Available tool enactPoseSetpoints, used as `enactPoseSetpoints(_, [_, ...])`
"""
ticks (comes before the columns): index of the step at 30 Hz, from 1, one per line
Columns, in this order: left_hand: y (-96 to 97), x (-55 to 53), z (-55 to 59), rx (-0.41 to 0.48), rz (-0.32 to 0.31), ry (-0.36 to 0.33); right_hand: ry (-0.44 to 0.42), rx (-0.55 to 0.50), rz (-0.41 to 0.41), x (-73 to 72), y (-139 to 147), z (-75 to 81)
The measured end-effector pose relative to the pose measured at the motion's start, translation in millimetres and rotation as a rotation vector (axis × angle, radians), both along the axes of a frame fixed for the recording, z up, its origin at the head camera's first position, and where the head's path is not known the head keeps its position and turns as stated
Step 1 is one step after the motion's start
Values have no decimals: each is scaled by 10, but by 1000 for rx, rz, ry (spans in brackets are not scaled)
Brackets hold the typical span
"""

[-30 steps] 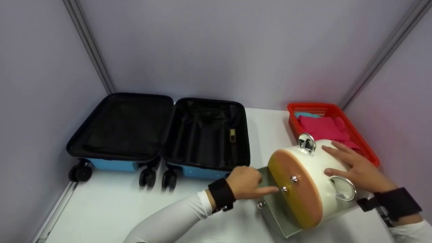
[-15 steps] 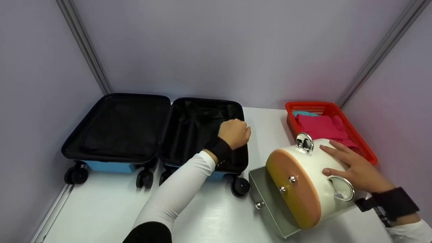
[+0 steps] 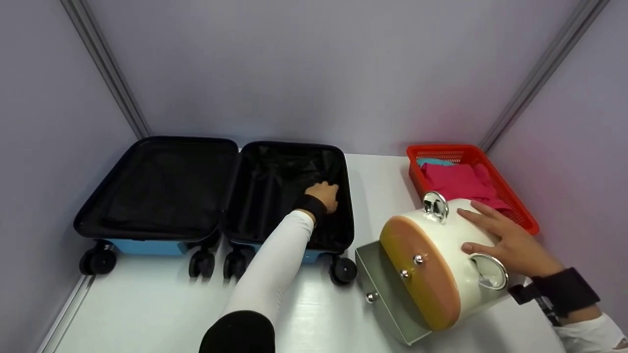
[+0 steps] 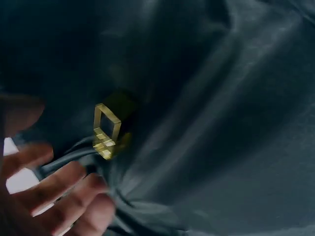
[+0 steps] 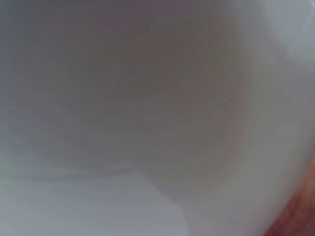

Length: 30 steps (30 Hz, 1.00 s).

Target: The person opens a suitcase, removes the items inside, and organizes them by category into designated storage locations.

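My left hand (image 3: 324, 195) reaches down into the right half of the open black-lined suitcase (image 3: 265, 196). In the left wrist view its fingers (image 4: 74, 196) are spread and slightly bent, near a small gold rectangular frame-like item (image 4: 104, 143) on the dark lining; they look apart from it. The head view has that item hidden behind the hand. My right hand (image 3: 512, 240) rests with extended fingers on the rounded white top of a small drawer box (image 3: 463, 250). This box has an orange and yellow front, and its grey-green bottom drawer (image 3: 392, 299) is pulled out.
A red plastic basket (image 3: 510, 196) with folded pink cloth (image 3: 456, 182) and a blue cloth (image 3: 434, 162) stands behind the drawer box. The suitcase's left half (image 3: 162, 191) lies flat on the white table (image 3: 147, 304). Grey walls enclose the back and sides.
My left hand has left the open drawer, passed over the suitcase rim and gone down into the right half. The right hand stays on the box. The view has shifted slightly right.
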<state>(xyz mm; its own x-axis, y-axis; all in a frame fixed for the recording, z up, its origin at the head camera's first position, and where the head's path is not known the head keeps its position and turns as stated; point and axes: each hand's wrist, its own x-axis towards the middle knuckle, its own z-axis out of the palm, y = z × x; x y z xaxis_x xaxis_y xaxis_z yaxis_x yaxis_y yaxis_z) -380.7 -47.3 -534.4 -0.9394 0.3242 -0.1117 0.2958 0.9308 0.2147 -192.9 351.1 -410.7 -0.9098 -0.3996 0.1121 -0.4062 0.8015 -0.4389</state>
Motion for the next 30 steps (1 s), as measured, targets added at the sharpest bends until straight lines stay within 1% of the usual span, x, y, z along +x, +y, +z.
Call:
enactPoseSetpoints(2, [6,-8,-111,-12,-18,-24,2,-1,-2,9,1,4])
enactPoseSetpoints(5, [6,-27,-251,-43,-11,-27,2,-1,-1,13,1,5])
enactPoseSetpoints(7, [-2,-36,-306,-64,6,-38,4,0,-1,13,-4,6])
enactPoseSetpoints(9, [-11,-37,-335,-73,16,-60,2,-9,3,11,-7,2])
enactPoseSetpoints(11, [-24,-38,-342,-41,26,-81,5,-14,2,4,-15,-2])
enactPoseSetpoints(14, [-57,-36,-343,58,23,-93,9,-21,6,-21,-25,-17])
enactPoseSetpoints(16, [-80,-36,-348,112,15,-82,8,-14,6,-33,-27,-23])
enactPoseSetpoints(18, [-110,-31,-344,147,6,-64,10,-8,10,-48,-27,-31])
enactPoseSetpoints(21, [-167,-19,-308,146,-2,-28,8,-4,18,-74,-28,-30])
enactPoseSetpoints(24, [-225,17,-193,151,-3,10,15,-1,17,-102,-38,-24])
enactPoseSetpoints(26, [-260,50,-84,165,-3,31,16,0,17,-113,-47,-15])
enactPoseSetpoints(28, [-288,114,49,199,-9,55,18,4,18,-124,-50,-12])
enactPoseSetpoints(30, [-300,188,174,226,-28,80,16,4,21,-128,-48,-12])
